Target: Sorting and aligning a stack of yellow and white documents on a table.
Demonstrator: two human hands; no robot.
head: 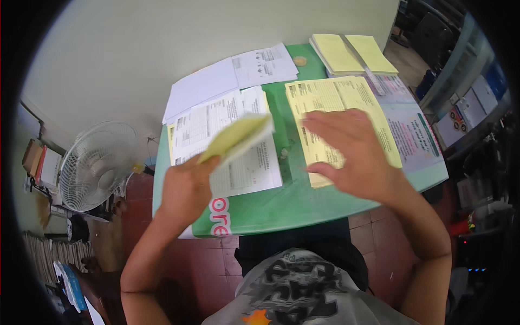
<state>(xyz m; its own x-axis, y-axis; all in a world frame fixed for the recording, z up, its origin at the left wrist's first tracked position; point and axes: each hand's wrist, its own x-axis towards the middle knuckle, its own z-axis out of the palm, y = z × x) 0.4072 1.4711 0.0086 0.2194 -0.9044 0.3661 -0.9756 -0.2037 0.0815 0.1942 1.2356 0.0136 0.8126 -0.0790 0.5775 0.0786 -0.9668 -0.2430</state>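
Between the thumb and fingers of my left hand (187,189) is a bundle of yellow and white sheets (235,136), blurred and tilted above the table. Below it lies a stack of white printed forms (252,174), partly hidden by the bundle, with yellow edges showing under it. My right hand (353,154) is spread, thumb apart from the fingers, over a stack of yellow printed forms (331,91). Whether that palm touches the top sheet I cannot tell. Nothing is seen in the right hand.
The green table (260,219) stands against a pale wall. Behind the forms lie more white papers (207,85) and a small round yellowish item (300,61). A metal ruler (361,61) crosses yellow paper (335,50) at back right. To the left stands a fan (99,166).
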